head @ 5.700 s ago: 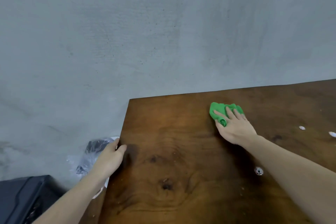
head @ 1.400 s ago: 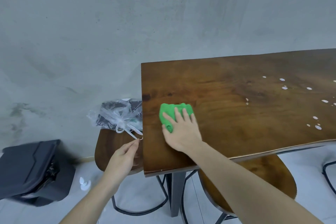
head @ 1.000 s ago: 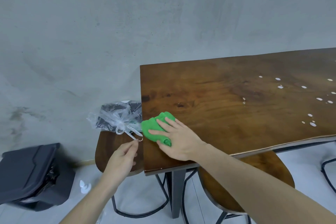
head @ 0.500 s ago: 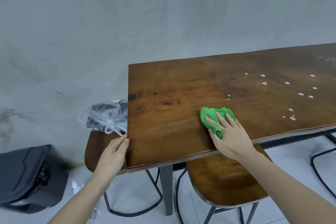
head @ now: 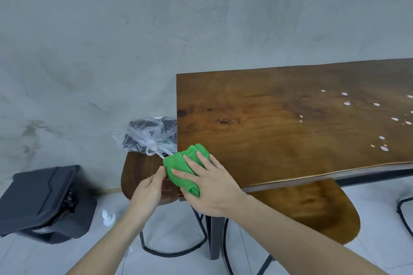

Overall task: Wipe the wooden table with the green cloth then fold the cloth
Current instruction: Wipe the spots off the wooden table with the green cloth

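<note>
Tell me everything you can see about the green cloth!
The bright green fuzzy cloth looks soft, like microfibre. It is bunched into thick rolls, not folded flat. It sits at the near left corner of the brown wooden table, with part of it sticking out past the table's left edge. The right hand lies on top with fingers spread, pressing it down. The left hand reaches its fingertips to the cloth's left side, below the table's edge.

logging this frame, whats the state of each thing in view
green cloth: bunched, at the table's left near corner, overhanging the edge
right hand: flat on the cloth
left hand: beside the cloth at the edge
wooden table: white droplets on its right part
plastic bag: knotted, on a stool
</note>
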Demonstrator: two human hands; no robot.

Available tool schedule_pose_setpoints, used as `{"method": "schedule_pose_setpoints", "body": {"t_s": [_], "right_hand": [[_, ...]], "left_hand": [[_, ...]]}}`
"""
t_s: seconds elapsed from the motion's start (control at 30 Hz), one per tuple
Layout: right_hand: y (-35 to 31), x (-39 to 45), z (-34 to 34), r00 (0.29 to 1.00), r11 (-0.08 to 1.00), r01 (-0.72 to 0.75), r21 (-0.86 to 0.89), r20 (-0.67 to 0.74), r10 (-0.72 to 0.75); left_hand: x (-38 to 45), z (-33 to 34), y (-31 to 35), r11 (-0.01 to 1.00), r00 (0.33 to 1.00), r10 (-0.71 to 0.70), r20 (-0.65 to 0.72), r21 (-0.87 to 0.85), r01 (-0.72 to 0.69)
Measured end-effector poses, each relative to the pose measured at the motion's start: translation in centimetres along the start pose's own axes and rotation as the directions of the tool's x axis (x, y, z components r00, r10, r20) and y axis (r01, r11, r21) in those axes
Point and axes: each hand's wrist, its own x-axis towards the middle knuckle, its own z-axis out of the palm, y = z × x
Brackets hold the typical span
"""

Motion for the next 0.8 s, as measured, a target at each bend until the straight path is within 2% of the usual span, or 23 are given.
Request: {"method": "schedule_pose_setpoints", "body": {"t_s": [0.07, 0.13, 0.2, 0.3, 0.37, 0.43, 0.5, 0.57, 0.8], "right_hand": [[0.9, -1.0, -0.1, 0.996, 0.996, 0.085, -0.003, -0.008, -0.085], [2.5, -2.4, -0.9, 0.995, 0.995, 0.101, -0.029, 0.011, -0.100], [4.7, -4.0, -2.1, 0.999, 0.998, 0.018, -0.061, 0.045, -0.015], [8.0, -6.4, -3.4, 0.976, 0.974, -0.210, -0.090, 0.038, 0.214], [8.6, -7.5, -3.4, 0.966, 0.963, -0.256, -0.081, 0.018, 0.258], [7.8, -8.3, -2.7, 0.987, 0.979, -0.158, -0.126, 0.006, 0.160], [6.5, -8.8, -1.3, 0.999, 0.976, 0.045, -0.214, 0.002, -0.045], [5.5, -8.3, -0.3, 0.977, 0.936, 0.208, -0.282, 0.018, -0.211], [0.6, -2.2, 0.4, 0.921, 0.867, 0.391, -0.310, 0.120, -0.372]], "left_hand": [[-0.1, 0.0, -0.3, 1.000, 1.000, -0.001, 0.012, 0.003, 0.001], [-0.1, 0.0, -0.5, 1.000, 1.000, 0.004, 0.005, -0.004, -0.004], [-0.2, 0.2, -0.7, 1.000, 1.000, 0.012, 0.011, 0.008, -0.012], [-0.7, 0.6, -0.9, 1.000, 1.000, 0.015, 0.022, 0.011, -0.016], [-1.1, 0.8, -1.1, 1.000, 1.000, 0.002, 0.009, 0.008, -0.003], [-1.4, 0.7, -1.4, 1.000, 1.000, -0.013, -0.003, -0.011, 0.013], [-1.7, 0.4, -1.8, 1.000, 1.000, -0.021, -0.015, -0.017, 0.021], [-2.0, 0.1, -2.2, 0.999, 0.999, -0.021, -0.030, -0.027, 0.020], [-2.1, -1.9, -3.3, 0.994, 0.995, -0.055, -0.079, -0.099, 0.047]]}}
